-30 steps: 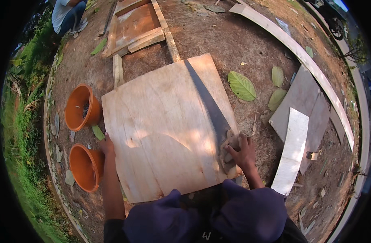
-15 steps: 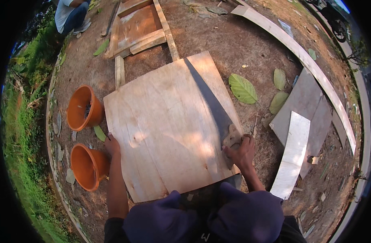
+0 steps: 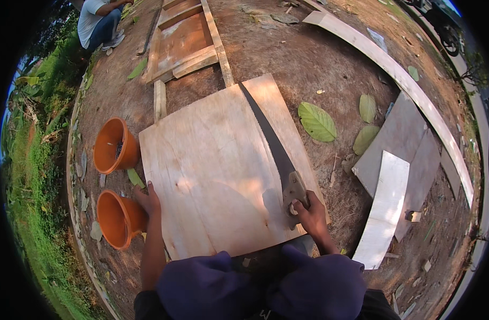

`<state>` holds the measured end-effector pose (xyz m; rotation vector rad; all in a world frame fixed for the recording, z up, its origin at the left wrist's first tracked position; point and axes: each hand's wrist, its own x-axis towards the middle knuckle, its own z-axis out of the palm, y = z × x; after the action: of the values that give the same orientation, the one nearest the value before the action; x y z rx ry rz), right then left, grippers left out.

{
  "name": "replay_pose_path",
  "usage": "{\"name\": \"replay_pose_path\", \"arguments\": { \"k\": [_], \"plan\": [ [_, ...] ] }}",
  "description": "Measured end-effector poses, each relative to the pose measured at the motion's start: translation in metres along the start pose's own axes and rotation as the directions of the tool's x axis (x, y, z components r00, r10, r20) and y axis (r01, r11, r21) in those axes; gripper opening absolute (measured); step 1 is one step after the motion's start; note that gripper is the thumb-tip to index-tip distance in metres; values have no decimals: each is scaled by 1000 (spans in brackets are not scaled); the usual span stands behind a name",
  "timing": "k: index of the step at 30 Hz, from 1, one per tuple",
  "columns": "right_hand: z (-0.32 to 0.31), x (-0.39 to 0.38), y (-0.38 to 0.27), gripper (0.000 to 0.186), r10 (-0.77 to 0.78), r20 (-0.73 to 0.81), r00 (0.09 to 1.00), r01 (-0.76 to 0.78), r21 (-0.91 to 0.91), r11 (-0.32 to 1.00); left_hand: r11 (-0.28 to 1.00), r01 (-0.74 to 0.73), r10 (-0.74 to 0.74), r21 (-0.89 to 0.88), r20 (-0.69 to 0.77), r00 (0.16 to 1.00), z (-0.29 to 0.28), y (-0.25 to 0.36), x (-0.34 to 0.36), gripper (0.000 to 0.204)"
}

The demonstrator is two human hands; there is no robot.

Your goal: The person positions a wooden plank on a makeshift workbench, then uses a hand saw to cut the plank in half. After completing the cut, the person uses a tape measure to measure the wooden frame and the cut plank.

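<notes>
A broad plywood board (image 3: 207,170) extends in front of me, over my knees at its near edge. My right hand (image 3: 312,214) is closed round the wooden handle of a handsaw (image 3: 274,141) at the board's right side. The dark blade slants away to the far edge, its toothed side facing left. Whether the teeth bite into the wood I cannot tell. At the board's left edge, my left hand (image 3: 148,201) has its thumb apart from its fingers, touching or close beside the wood.
Two orange buckets (image 3: 123,146) stand left, the farther holding small dark pieces. A wooden frame (image 3: 188,45) lies beyond the board. Grey sheets (image 3: 391,141), a white strip (image 3: 382,208) and a long curved-looking plank (image 3: 380,58) lie right. Another person (image 3: 98,24) squats far left.
The saw's handle has shifted left and away from me, turning the blade slightly on the board. My left hand's fingers have loosened from the edge and spread.
</notes>
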<state>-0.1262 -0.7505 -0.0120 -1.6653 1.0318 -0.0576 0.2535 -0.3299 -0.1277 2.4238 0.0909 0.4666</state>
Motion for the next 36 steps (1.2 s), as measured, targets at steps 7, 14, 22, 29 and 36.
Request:
{"name": "replay_pose_path", "arguments": {
  "k": [7, 14, 22, 29, 36],
  "plan": [
    [-12, -4, 25, 70, -261, 139, 955, 164, 487, 858, 942, 258, -121, -215, 498, 858, -97, 123, -184, 55],
    [-25, -8, -4, 82, -46, 84, 995, -8, 549, 836, 254, 954, -100, 158, 985, -137, -176, 151, -246, 37],
    [-53, 6, -10, 71, -99, 14, 995, 62, 687, 724, 285, 940, -84, 185, 982, -168, -190, 173, -233, 37],
    [-43, 10, -5, 40, 6, 22, 1000, -21, 807, 590, 540, 820, -23, 190, 977, -212, -215, 217, -199, 42],
    [-35, 7, -7, 36, -36, 74, 997, -22, 663, 748, 935, 307, -90, 178, 956, -280, -225, 328, -128, 49]
  ]
}}
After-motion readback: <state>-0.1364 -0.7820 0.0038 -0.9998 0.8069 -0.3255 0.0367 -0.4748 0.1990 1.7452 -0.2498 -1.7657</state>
